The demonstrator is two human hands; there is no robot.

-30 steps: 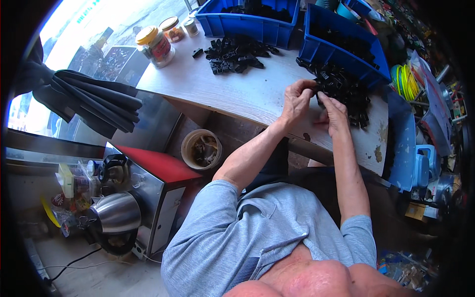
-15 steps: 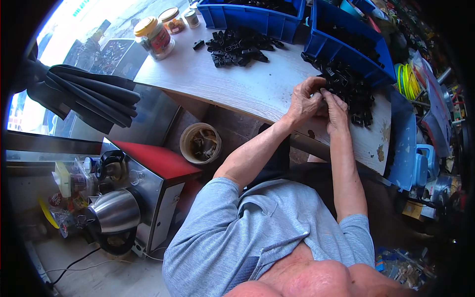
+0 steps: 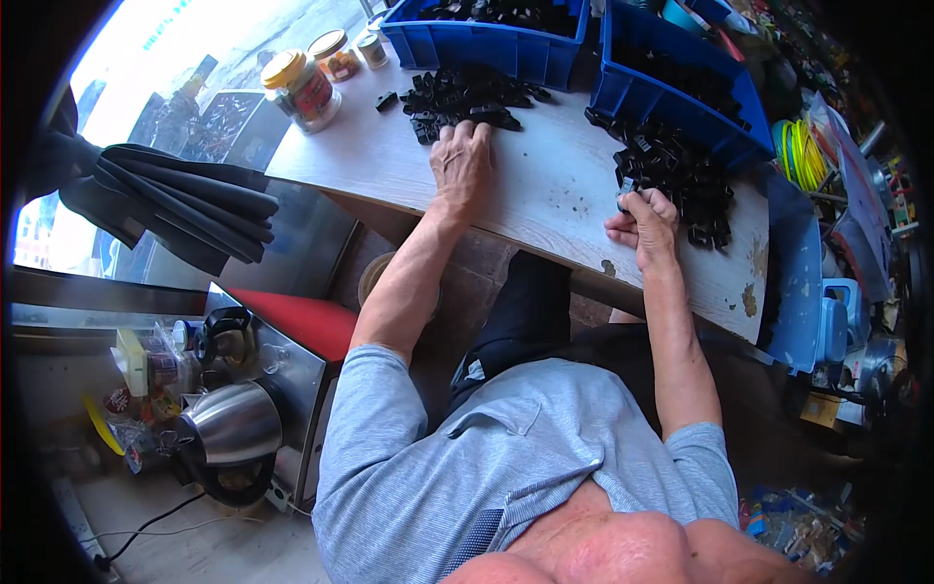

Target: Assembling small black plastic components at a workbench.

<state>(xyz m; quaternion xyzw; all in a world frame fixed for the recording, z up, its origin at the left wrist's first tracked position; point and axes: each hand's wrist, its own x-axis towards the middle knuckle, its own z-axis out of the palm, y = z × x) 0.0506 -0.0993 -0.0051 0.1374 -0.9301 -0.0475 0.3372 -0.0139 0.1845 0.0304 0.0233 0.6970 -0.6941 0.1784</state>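
Observation:
My left hand (image 3: 462, 164) reaches onto the near edge of the left pile of small black plastic parts (image 3: 457, 92), its fingers slightly apart and bent down among them. Its fingertips are partly hidden, and no part shows lifted in it. My right hand (image 3: 650, 224) is closed in a pinch between thumb and fingers, beside the right pile of black plastic parts (image 3: 686, 190). A small black part with a shiny, metal-looking end (image 3: 628, 185) sticks up from that pinch; the fingers cover most of it.
Two blue bins (image 3: 486, 44) (image 3: 671, 107) with black parts stand behind the piles on the pale table (image 3: 555, 185). Lidded jars (image 3: 302, 92) stand at its left end. Beside me are a steel kettle (image 3: 233, 420), a red-topped cabinet (image 3: 302, 316) and, under the table, a bucket (image 3: 373, 277).
My hands were together at the right pile. The left has moved away to the left pile; the right has stayed by the right pile, lower now, with the small part showing in its fingers.

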